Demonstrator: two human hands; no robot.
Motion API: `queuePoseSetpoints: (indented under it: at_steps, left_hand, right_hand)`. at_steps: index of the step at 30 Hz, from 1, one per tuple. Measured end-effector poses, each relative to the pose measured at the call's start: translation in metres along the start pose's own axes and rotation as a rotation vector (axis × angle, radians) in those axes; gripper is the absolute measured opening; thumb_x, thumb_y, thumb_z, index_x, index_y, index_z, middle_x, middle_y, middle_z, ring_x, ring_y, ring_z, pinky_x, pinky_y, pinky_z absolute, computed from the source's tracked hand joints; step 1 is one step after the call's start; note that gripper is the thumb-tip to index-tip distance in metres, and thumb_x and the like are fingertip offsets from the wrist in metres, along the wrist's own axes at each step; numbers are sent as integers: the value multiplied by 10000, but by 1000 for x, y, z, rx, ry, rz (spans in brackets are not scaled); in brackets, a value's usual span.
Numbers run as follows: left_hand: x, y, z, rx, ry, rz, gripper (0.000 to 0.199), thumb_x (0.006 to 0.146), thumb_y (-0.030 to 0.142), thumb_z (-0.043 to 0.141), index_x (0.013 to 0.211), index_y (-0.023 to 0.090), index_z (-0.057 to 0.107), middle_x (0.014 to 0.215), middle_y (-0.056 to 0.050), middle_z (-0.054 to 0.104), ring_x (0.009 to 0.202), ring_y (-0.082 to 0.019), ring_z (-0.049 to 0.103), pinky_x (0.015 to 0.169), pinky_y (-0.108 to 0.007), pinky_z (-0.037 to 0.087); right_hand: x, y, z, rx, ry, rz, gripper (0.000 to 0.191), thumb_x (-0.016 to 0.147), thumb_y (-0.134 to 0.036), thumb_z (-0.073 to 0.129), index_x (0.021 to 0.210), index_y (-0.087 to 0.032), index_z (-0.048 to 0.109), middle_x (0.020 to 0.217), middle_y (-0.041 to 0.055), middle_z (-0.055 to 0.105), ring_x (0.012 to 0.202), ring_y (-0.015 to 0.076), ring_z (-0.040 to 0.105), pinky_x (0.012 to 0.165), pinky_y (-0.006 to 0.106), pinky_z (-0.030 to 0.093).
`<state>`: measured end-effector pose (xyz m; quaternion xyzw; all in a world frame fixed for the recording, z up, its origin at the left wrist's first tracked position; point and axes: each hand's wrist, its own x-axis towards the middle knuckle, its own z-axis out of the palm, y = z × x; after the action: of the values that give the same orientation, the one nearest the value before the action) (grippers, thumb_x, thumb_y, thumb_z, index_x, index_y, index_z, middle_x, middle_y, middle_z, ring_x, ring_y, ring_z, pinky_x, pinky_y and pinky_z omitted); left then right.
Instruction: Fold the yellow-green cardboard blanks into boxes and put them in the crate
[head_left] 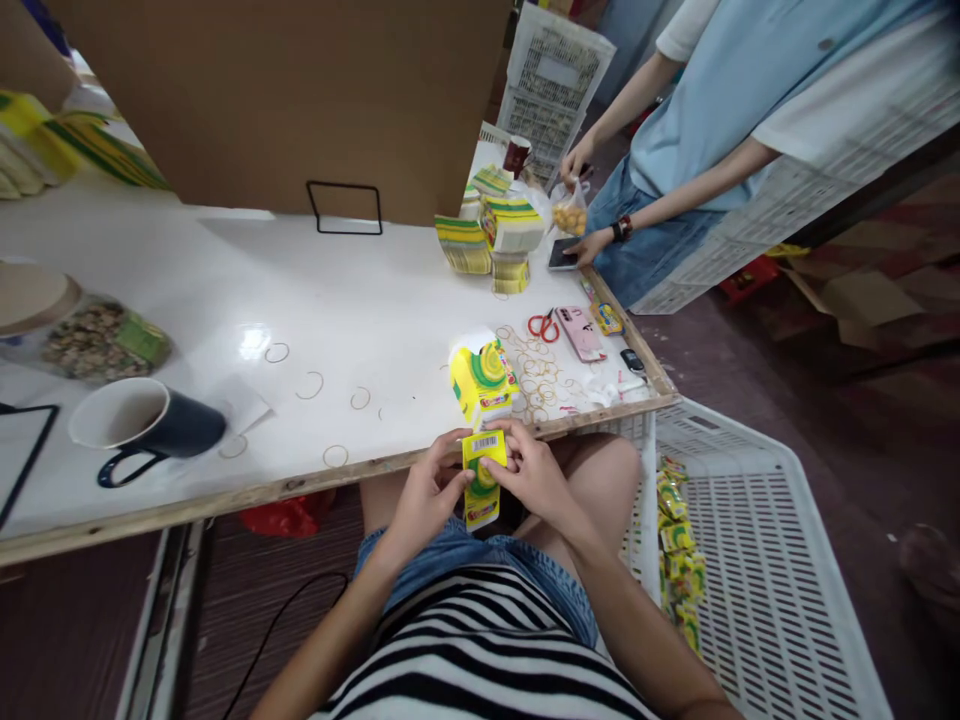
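Yellow card [482,482], pinched by left hand [435,482] and right hand [534,468], sits just before the wooden edge [600,413]; white tabletop [360,300] spreads leftward to a mug [184,425], yellow packaging [484,378] lies directly ahead and brown cardboard [300,100] blocks the far side.

The yellow card [481,492] is printed too small for you to read; the left edge cuts off the jar [94,338], the top edge the cardboard panel [300,100].
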<state>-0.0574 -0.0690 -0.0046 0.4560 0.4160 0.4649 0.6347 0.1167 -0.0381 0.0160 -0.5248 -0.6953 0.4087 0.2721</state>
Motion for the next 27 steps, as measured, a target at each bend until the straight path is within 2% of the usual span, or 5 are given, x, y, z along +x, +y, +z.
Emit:
queuePoseSetpoints:
  at_steps: [5, 10, 20, 25, 27]
  left_hand:
    - [-2, 1, -3, -44, 0, -2, 486, 829, 295, 663, 1271, 185, 494, 965, -75, 730, 801, -187, 693, 719, -268, 550]
    - [-4, 2, -4, -85, -7, 27, 462, 825, 273, 672, 1246, 186, 504, 984, -74, 733, 861, -194, 699, 736, -261, 552]
    - [-14, -2, -12, -90, 70, 31, 417, 797, 273, 693, 1172, 195, 529, 1008, -73, 730, 801, -195, 712, 702, -284, 574]
    - [-17, 0, -11, -40, 115, 78, 415, 824, 312, 659, 1197, 191, 523, 1031, -92, 725, 881, -222, 716, 755, -320, 583]
    - [-17, 1, -12, 35, 159, 101, 444, 841, 315, 635, 1247, 197, 503, 1060, -99, 713, 920, -222, 709, 811, -346, 578]
  right_hand:
    - [-3, -2, -3, 18, 62, -67, 272, 880, -307, 570, 1125, -202, 626, 668, -32, 527, 559, 124, 471, 539, 234, 383]
    - [-5, -1, 1, 110, 123, -107, 258, 915, -322, 548, 1113, -230, 686, 1044, 66, 682, 828, 189, 628, 687, 285, 492]
    - [-5, 1, 22, 293, 98, -77, 242, 859, -325, 633, 1077, -231, 684, 883, 29, 682, 816, 192, 633, 765, 309, 531]
    - [-6, -6, 33, 274, 80, -103, 265, 854, -347, 640, 1089, -231, 674, 1007, 46, 689, 828, 188, 638, 784, 315, 534]
    - [-6, -2, 26, 210, 153, -98, 269, 862, -366, 620, 1085, -226, 676, 1038, 61, 690, 830, 193, 635, 762, 316, 533]
